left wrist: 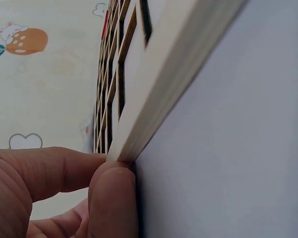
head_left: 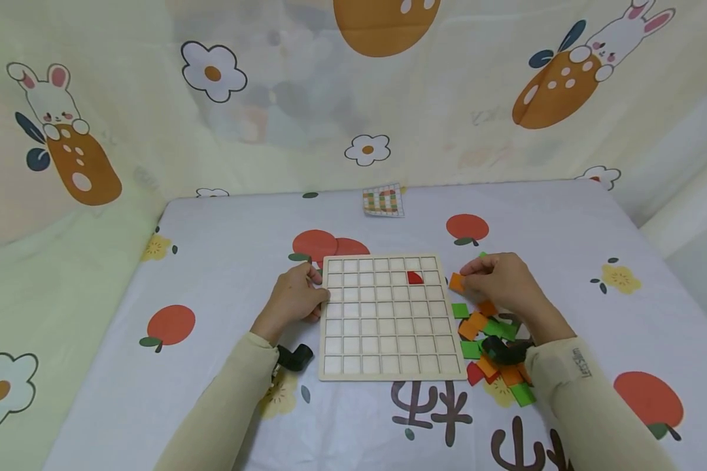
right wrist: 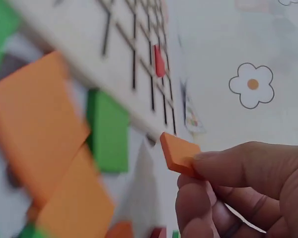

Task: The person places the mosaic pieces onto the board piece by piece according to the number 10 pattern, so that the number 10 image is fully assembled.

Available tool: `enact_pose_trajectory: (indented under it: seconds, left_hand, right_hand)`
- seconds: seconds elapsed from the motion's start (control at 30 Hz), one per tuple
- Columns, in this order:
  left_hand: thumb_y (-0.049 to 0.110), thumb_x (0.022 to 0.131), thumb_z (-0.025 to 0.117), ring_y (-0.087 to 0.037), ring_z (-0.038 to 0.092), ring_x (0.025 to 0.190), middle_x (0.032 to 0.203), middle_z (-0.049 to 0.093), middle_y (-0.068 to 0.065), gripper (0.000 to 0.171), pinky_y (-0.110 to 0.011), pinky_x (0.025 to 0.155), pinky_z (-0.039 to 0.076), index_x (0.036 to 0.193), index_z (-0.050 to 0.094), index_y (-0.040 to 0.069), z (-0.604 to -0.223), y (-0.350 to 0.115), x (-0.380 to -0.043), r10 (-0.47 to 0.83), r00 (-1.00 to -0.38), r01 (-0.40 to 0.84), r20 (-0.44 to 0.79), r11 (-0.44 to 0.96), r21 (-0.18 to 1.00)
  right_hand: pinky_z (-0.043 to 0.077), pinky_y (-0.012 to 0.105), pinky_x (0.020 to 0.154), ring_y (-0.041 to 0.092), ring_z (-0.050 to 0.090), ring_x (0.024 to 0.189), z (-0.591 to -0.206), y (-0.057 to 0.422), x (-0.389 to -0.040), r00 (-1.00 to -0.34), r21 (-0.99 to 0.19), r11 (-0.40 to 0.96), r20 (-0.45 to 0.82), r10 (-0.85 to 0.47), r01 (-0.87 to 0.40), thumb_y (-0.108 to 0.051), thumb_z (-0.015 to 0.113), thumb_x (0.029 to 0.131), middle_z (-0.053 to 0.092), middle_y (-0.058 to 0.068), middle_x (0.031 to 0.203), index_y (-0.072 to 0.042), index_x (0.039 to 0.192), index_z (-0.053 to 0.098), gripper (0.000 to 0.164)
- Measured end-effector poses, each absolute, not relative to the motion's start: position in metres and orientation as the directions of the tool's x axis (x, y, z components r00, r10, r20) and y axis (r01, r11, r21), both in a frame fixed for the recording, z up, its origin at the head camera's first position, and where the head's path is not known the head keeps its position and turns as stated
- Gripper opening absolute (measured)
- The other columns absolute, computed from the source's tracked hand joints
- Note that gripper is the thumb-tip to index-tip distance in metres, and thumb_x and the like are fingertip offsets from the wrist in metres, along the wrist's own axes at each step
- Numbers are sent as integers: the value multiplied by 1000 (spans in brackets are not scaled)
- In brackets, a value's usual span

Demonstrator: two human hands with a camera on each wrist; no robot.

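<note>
Tiles [head_left: 478, 320] too jumbled to count flank one board's [head_left: 392, 377] right edge. The left hand [head_left: 291, 294] pinches its left edge; the right hand [head_left: 506, 281] grasps one orange square [head_left: 456, 283] beyond its far right corner. Inside: one red piece [head_left: 414, 278]. Farthest: one card [head_left: 384, 201].

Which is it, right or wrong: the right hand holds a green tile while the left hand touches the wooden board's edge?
The colour is wrong: the right wrist view shows the right hand holding an orange tile. The rest stands.
</note>
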State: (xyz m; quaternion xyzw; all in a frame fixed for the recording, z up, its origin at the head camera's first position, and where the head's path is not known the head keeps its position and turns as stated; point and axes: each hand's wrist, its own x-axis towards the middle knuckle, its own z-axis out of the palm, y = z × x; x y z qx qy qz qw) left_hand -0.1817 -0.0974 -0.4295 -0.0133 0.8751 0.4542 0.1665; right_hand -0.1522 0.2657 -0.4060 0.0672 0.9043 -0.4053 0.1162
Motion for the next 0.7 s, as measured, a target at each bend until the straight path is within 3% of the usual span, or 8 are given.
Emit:
enact_pose_trajectory:
  seconds: [0.13, 0.33, 0.5, 0.7]
  left_hand:
    - [7, 90, 71, -14, 63, 50, 76, 66, -11, 20, -28, 50, 58, 105, 58, 4, -430, -98, -181, 134, -944, -173, -303, 581, 795]
    - [8, 91, 71, -15, 64, 51, 77, 65, -11, 20, -28, 51, 59, 105, 58, 4, -432, -98, -181, 141, -944, -167, -298, 574, 802]
    - [8, 91, 71, -15, 64, 51, 75, 65, -11, 20, -28, 50, 58, 105, 58, 4, -432, -99, -181, 138, -944, -169, -299, 577, 799]
    - [8, 91, 72, -16, 64, 51, 76, 65, -12, 20, -29, 51, 59, 106, 58, 4, -433, -99, -183, 133, -945, -171, -297, 573, 801]
  right_hand:
    - [53, 28, 72, 26, 57, 95, -407, 255, -165, -957, -779, 582, -289, -4, 233, -19, 69, 98, 71, 13, 113, -1, 118, 74, 27]
    - [56, 28, 70, 21, 65, 80, -411, 238, -182, -948, -845, 492, -298, -109, 209, -14, 67, 100, 75, 8, 97, 4, 116, 72, 25]
    - [52, 28, 68, 20, 60, 73, -412, 223, -193, -934, -861, 458, -323, -152, 223, -12, 66, 101, 71, 7, 88, 3, 115, 72, 22]
    - [58, 28, 71, 22, 63, 79, -414, 208, -202, -921, -845, 473, -357, -155, 248, -13, 67, 100, 73, 11, 100, 0, 114, 74, 20]
